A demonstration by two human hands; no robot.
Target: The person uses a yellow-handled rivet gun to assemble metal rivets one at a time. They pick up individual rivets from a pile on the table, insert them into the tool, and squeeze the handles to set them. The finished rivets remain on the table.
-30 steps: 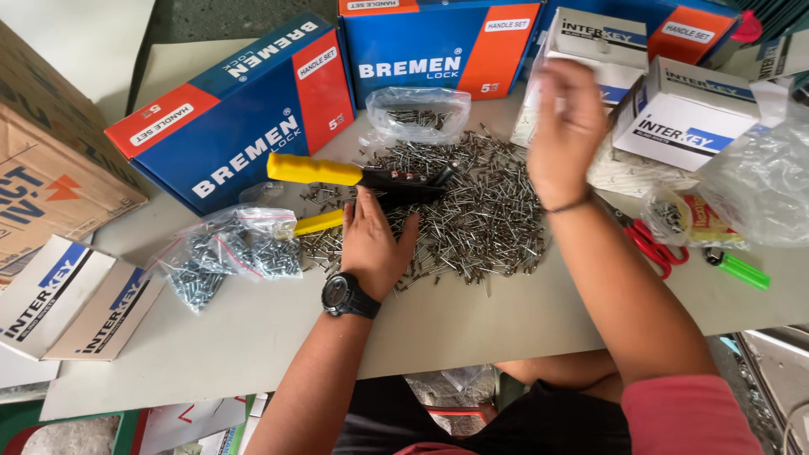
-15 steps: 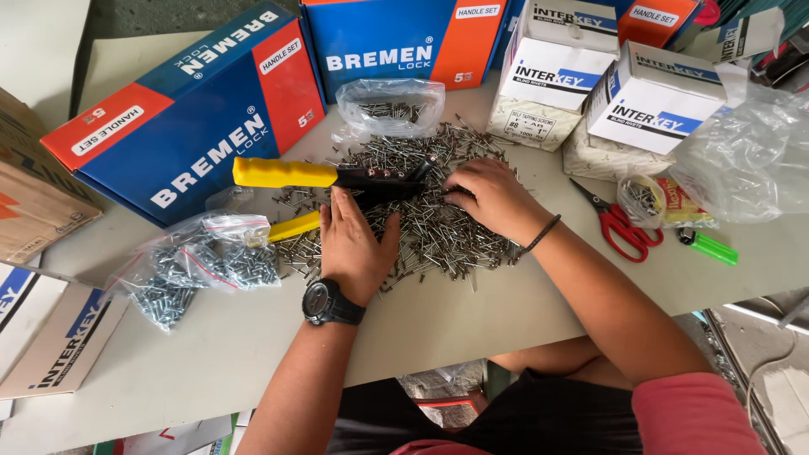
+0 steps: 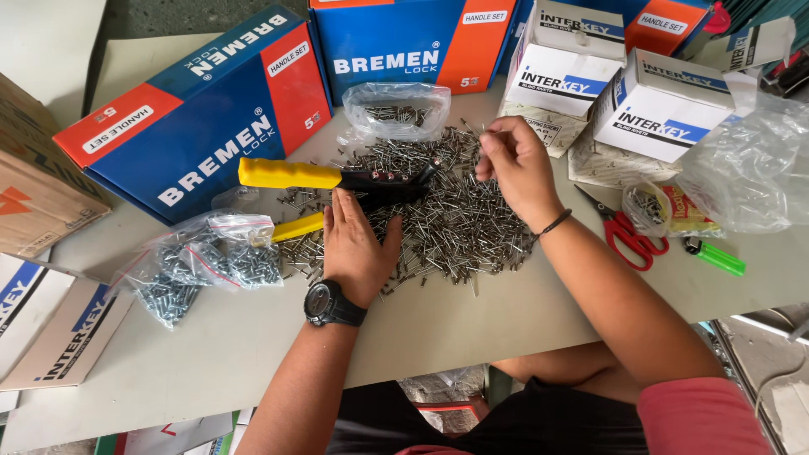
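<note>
fingertips of the right hand are pinched narrow on a single blind rivet, lifted just above the heap of loose rivets at the table's middle. the left hand is laid flat, fingers spread, on the heap, touching the yellow-handled rivet gun. one rivet seems to be picked out; a steady pinch would be needed next. counted: one rivet gun, two blue boxes, two white boxes, one bag of screws, one pair of red scissors, one green lighter.
</note>
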